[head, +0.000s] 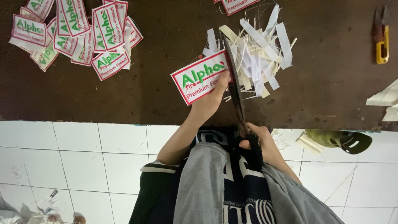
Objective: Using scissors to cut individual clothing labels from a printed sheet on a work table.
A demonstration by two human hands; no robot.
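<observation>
**Hands at the near edge: scissors meeting a patch**

Right hand (259, 143) sits just off the near edge of the dark brown table (124, 95), its fingers closed through the black handles of a long pair of scissors (236, 89). The blades run away from the body, over the table edge, and lie close together along the right side of a white patch (200, 77).

Left hand (211, 99) reaches past the near edge and pinches that patch at its right end, thumb on top. The patch is rectangular, bordered in red, with green and red lettering. It is held slightly tilted, just left of the blades and touching them.

Right behind the scissors, toward the middle of the table, lies a loose heap of white and cream offcut strips (257, 54).

At the far left corner, well apart from the hands, finished patches of the same kind lie overlapping in a pile (78, 35). Near the far right edge rests a small yellow-handled snipper (382, 39). Pale cloth scraps (385, 103) sit at the right edge. Below the table, a green sandal (340, 139) lies on white floor tiles (83, 166).
</observation>
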